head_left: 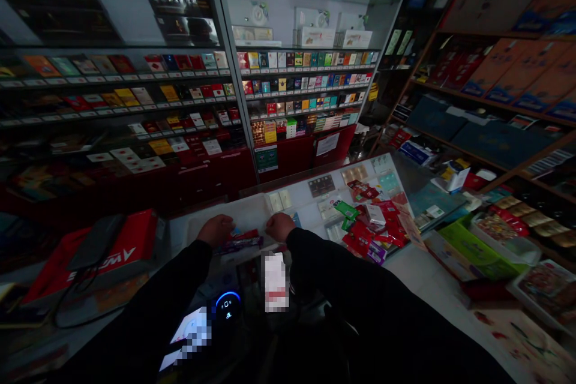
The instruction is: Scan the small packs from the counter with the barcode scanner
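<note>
A shallow white tray [198, 224] lies on the counter in front of me. My left hand [216, 230] is over its left part, fingers curled; whatever they hold, if anything, is too dark to make out. Near the tray's right end is my right hand [279, 227], also with curled fingers, its contents hidden. Between the hands lie red and purple packets [240, 241]. To the right, a pile of red packets [382, 222] with a green packet [345, 210] and a small white box [375, 215] rests on the glass counter.
A red box [139, 240] with a dark device on top stands at the left. Nearer me are a round lit device [228, 307] and a bright screen [191, 327]. Shelves of small boxes [306, 60] stand behind the counter; a green box [472, 243] sits at the right.
</note>
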`<state>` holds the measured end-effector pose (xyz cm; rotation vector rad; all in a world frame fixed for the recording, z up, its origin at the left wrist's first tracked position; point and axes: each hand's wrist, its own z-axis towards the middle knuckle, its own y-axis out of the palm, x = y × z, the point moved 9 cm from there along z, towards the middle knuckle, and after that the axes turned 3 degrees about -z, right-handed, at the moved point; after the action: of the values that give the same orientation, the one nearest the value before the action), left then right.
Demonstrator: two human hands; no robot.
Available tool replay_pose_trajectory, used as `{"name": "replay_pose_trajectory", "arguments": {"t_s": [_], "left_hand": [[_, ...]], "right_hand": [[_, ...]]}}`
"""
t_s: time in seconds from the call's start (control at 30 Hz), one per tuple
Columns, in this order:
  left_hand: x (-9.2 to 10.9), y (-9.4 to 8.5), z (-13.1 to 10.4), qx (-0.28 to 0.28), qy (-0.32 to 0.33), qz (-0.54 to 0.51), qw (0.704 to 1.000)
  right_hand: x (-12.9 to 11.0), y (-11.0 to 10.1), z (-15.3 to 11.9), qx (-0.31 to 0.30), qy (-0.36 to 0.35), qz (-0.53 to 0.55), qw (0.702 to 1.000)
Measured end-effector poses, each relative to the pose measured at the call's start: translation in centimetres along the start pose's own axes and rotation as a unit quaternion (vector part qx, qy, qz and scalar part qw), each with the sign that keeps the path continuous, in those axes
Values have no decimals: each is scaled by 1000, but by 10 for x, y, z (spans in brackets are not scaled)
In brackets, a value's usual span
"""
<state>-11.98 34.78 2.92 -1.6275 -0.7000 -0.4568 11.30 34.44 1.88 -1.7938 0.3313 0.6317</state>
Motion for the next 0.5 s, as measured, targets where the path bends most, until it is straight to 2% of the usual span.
{"name": "replay_pose_trajectory", "arguments": {"t_s": [0.17,0.3,0.5], "left_hand": [[49,26,2,-17,41,-31,999],[85,53,0,-43,62,-76,994],[138,100,2,-110,106,-112,982]], "right_hand": [[25,-21,-11,18,25,17,999],[52,-42,-20,33,43,8,998],[116,-76,-35,84,106,47,990]]}}
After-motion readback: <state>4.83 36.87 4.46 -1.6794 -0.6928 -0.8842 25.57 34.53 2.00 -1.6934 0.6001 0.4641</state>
